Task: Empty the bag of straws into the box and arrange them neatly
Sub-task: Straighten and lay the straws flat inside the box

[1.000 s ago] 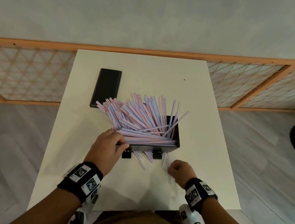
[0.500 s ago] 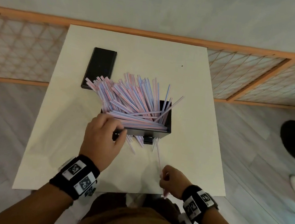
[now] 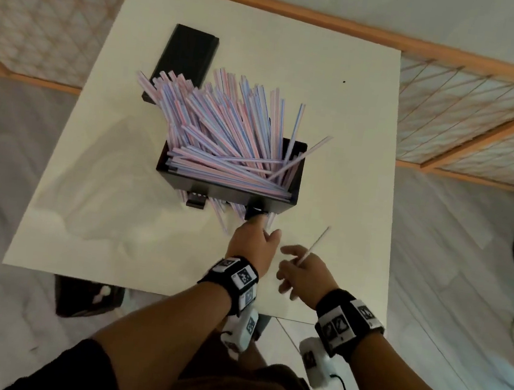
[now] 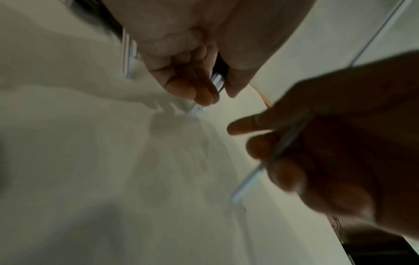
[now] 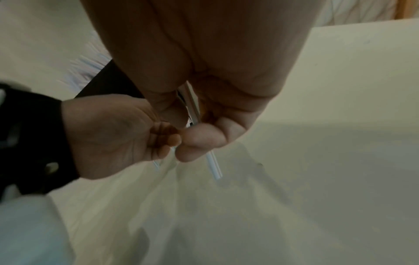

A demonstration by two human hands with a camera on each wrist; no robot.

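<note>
A black box [image 3: 218, 188] stands mid-table, crammed with pink, blue and white striped straws [image 3: 225, 127] that fan out over its back left rim. A few loose straws [image 3: 222, 219] poke out from under its front wall. My left hand [image 3: 259, 230] reaches to the box's front right, its fingers and thumb curled on a few straw ends [image 4: 217, 83]. My right hand [image 3: 296, 260] is just beside it and pinches a single straw [image 3: 315, 245], which points up and right above the table. That straw [image 5: 192, 107] runs between thumb and fingers.
The crumpled clear plastic bag [image 3: 98, 202] lies flat on the white table [image 3: 351, 141], left of the box. A black lid [image 3: 186, 55] lies at the back left. A dark crate [image 3: 86, 300] sits on the floor under the near edge. A wooden lattice screen [image 3: 467, 106] stands behind.
My left hand left the box's front left corner and moved right to the straws at its front. My right hand lifted one straw off the table.
</note>
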